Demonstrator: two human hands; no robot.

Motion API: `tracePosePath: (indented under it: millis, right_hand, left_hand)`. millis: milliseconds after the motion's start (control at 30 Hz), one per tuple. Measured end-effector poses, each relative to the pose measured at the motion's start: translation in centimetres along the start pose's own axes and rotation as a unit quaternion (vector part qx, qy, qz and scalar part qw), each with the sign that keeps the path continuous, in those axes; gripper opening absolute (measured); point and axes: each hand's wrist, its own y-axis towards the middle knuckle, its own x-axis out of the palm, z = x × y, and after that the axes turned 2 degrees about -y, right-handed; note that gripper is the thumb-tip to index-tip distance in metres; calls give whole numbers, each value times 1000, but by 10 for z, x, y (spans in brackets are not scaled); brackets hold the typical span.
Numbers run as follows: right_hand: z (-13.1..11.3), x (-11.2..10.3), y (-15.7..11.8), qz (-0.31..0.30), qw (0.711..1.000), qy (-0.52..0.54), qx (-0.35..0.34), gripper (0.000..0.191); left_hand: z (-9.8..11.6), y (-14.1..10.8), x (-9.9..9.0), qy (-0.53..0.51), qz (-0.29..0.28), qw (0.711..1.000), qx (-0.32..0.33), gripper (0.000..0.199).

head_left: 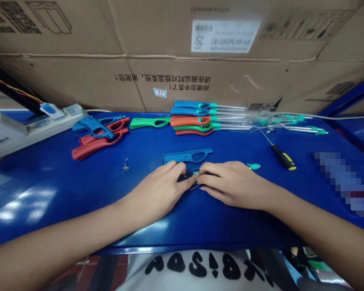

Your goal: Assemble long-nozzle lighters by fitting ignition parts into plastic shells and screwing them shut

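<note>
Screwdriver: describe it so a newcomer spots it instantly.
On the blue table, between the right hand and the cardboard box, look to the right. The screwdriver lies there, shaft angled toward the box. Its black handle with yellow markings sets it apart from the turquoise-tipped tubes behind it.

A tall brown cardboard box (166,32) walls off the far side of the glossy blue tabletop (145,147). Before it, a row of coloured plastic lighters with long rods (186,121) blocks the middle; a sideways lane runs between them and the flat blue plastic handle half (176,157). The left hand (162,188) and right hand (233,184) bar the centre. Leftward, small silvery metal pins (125,167) obstruct; rightward, a black-and-yellow screwdriver (282,156) does. Room remains between the forearms, nearer the front edge.
</note>
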Motion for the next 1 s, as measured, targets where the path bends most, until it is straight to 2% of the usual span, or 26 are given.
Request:
tracePosePath:
  millis: [67, 133, 233, 333, 400, 533, 800, 1000]
  right_hand:
    - [1, 0, 0, -2, 999, 40, 19, 19]
    - [3, -1, 0, 12, 989, 127, 70, 13]
    - [8, -2, 0, 32, 947, 268, 175, 6]
    - [13, 0, 2, 34, 914, 341, 218, 9]
    - [13, 2, 3, 30, 911, 351, 215, 10]
    - [12, 8, 6, 20, 925, 323, 198, 10]
    - [11, 13, 7, 41, 936, 294, 189, 8]
    - [13, 1, 5, 44, 945, 289, 145, 19]
  left_hand:
    - [0, 0, -1, -8, -3, 1000, -4, 38]
    - [0, -1, -1, -15, -8, 1000, -7, 39]
    - [-1, -2, 0, -18, 1, 1000, -10, 40]
    - [0, -3, 0, -13, 35, 999, -13, 39]
    - [1, -3, 0, -14, 44, 999, -14, 37]
    - [3, -2, -1, -21, 33, 999, -24, 31]
    - [4, 1, -5, 3, 15, 1000, -18, 31]
    - [-3, -3, 3, -37, 64, 997, -6, 31]
